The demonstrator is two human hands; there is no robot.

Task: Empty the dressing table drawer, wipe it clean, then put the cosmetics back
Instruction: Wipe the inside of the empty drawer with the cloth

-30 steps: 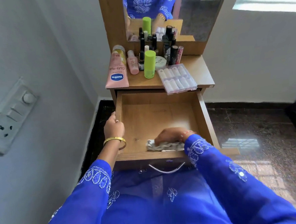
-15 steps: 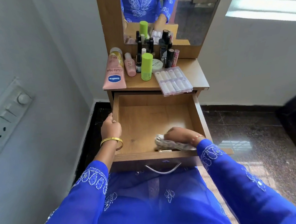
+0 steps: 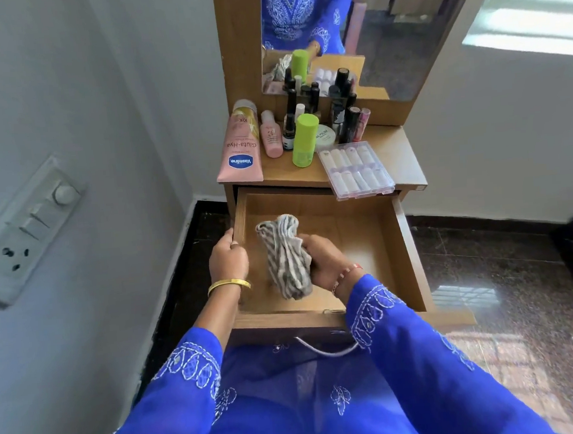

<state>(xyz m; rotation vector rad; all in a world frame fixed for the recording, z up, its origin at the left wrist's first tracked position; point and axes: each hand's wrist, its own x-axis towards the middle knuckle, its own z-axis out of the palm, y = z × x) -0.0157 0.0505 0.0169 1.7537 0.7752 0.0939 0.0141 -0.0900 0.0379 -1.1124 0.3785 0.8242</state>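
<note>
The wooden drawer (image 3: 365, 242) of the dressing table is pulled out, with only the cloth and my hands over it. My right hand (image 3: 325, 261) grips a grey-and-white striped cloth (image 3: 286, 257), bunched and lifted above the drawer floor. My left hand (image 3: 228, 259) holds the drawer's left side wall. On the tabletop (image 3: 396, 155) stand the cosmetics: a pink Vaseline tube (image 3: 241, 148), a small pink bottle (image 3: 271, 135), a green bottle (image 3: 303, 141), a white jar (image 3: 325, 135), several dark bottles (image 3: 348, 124) and a clear compartment box (image 3: 356, 169).
A mirror (image 3: 350, 32) rises behind the cosmetics. A grey wall with a switch and socket panel (image 3: 25, 231) stands close on the left. Dark polished floor (image 3: 505, 269) lies to the right. The drawer's metal handle (image 3: 325, 349) faces me.
My right hand has lifted the cloth off the drawer floor near the front and brought it up and leftward, bunched in my fingers. My left hand stays on the drawer's side.
</note>
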